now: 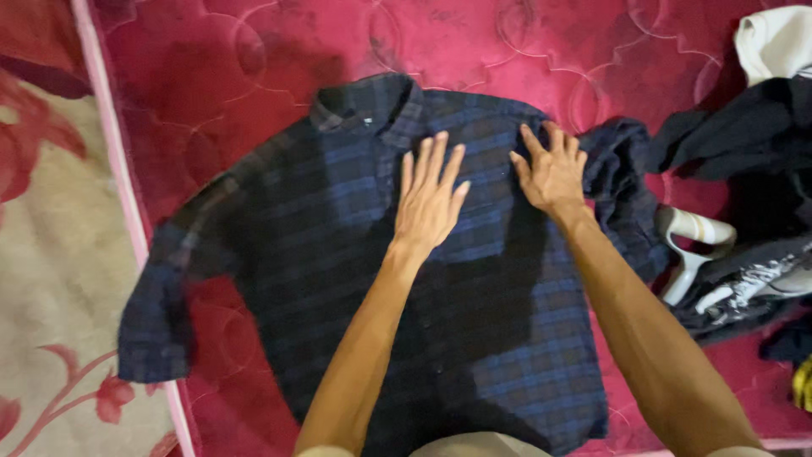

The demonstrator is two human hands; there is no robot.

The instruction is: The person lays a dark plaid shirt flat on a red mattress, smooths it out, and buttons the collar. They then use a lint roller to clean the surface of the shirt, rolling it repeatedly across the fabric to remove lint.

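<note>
A dark blue plaid shirt (338, 254) lies spread flat across the middle of the frame on a crimson quilted mattress (211, 68), collar toward the top, hem toward the bottom edge. Both of the person's hands rest on its chest. The left hand (429, 199) lies palm down just right of the button line, fingers straight and a little fanned, pointing toward the collar — it grasps nothing, only presses on the cloth. The right hand (551, 173) sits a short way to its right, near the shirt's shoulder, also flat and open, fingers spread, with no fabric pinched between them. The two hands are near each other but not touching.

The shirt runs well beyond both hands on every side: one sleeve reaches down to the lower left and hangs over the mattress's pale edge, while the other sleeve is bunched up just beside the right hand, at the right of centre.

At the right of the frame sits a heap of dark clothes (744, 135), with a white garment (774, 38) in the upper right corner. A white clothes hanger (689, 245) pokes out beneath the heap — its hook end lies close to the bunched sleeve. Along the left edge, a beige floor covering with red flowers (51, 279) shows below the mattress.
</note>
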